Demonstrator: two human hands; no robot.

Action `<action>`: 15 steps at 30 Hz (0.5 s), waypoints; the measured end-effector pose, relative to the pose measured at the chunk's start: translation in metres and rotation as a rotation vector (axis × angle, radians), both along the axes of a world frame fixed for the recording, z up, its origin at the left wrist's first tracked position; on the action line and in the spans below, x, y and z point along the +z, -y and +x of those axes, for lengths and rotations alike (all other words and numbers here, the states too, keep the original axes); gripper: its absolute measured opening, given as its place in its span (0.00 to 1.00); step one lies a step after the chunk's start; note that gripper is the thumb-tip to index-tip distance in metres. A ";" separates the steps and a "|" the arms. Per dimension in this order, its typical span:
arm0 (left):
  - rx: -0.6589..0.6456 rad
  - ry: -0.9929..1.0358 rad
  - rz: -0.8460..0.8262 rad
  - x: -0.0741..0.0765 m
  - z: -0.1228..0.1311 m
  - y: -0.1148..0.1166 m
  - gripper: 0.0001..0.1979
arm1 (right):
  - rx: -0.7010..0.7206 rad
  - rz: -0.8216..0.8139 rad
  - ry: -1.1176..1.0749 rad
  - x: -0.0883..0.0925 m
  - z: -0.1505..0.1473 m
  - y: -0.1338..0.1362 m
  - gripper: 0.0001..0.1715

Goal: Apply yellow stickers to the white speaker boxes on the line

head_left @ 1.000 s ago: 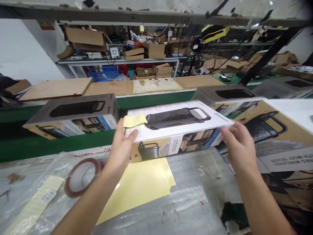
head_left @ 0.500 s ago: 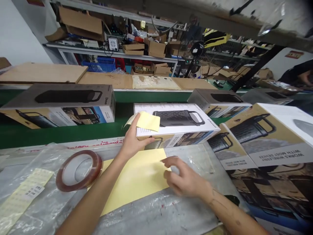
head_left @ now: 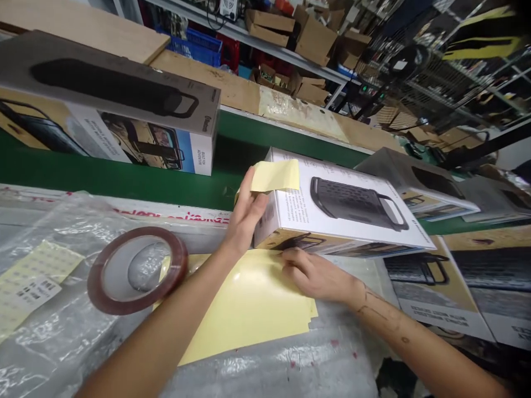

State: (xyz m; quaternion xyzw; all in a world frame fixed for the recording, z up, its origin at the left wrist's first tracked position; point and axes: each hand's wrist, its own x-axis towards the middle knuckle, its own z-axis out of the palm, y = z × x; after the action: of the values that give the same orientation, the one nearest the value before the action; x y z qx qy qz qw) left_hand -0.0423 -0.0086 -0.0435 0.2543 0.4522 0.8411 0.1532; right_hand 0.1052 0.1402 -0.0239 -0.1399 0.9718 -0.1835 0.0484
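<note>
A white printed speaker box (head_left: pixel 352 199) lies at the front edge of the green belt, its picture face up. My left hand (head_left: pixel 243 221) is at its left end, thumb and fingers closed on a small yellow paper (head_left: pixel 276 175) that overlaps the box's top corner. My right hand (head_left: pixel 317 276) has curled fingers close to the box's lower front edge, over a large yellow sheet (head_left: pixel 244 309). Whatever lies between those fingertips is too small to make out. A roll of brown tape (head_left: pixel 180 265) stands left of my left forearm.
Another speaker box (head_left: pixel 166 116) sits on the green belt (head_left: pixel 236 132) at left. More boxes (head_left: pixel 418 177) stand to the right, some (head_left: pixel 435 287) close by my right arm. Clear plastic bags with a labelled yellow strip (head_left: pixel 37 287) lie at left. Shelves with cartons (head_left: pixel 315 38) stand behind.
The view has tilted and come closer. My right hand has moved from over the yellow sheet to the box's front edge. My left hand still has the small yellow paper.
</note>
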 end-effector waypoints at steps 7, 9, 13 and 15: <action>0.001 -0.016 -0.042 0.002 0.001 0.002 0.34 | 0.120 0.054 -0.079 0.000 -0.006 -0.002 0.13; -0.001 -0.012 -0.029 0.001 0.000 0.002 0.34 | 0.126 0.038 -0.080 -0.001 -0.006 -0.002 0.13; 0.013 0.001 -0.020 -0.001 -0.001 0.001 0.35 | 0.163 0.035 -0.119 -0.001 -0.007 -0.002 0.16; 0.014 -0.003 -0.019 -0.002 -0.001 0.000 0.35 | 0.162 0.045 -0.109 0.000 -0.009 0.000 0.16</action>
State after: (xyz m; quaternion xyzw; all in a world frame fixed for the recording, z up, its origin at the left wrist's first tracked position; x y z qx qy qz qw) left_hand -0.0437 -0.0085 -0.0454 0.2508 0.4621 0.8375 0.1488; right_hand 0.0966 0.1405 -0.0239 -0.2265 0.9624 -0.1494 0.0133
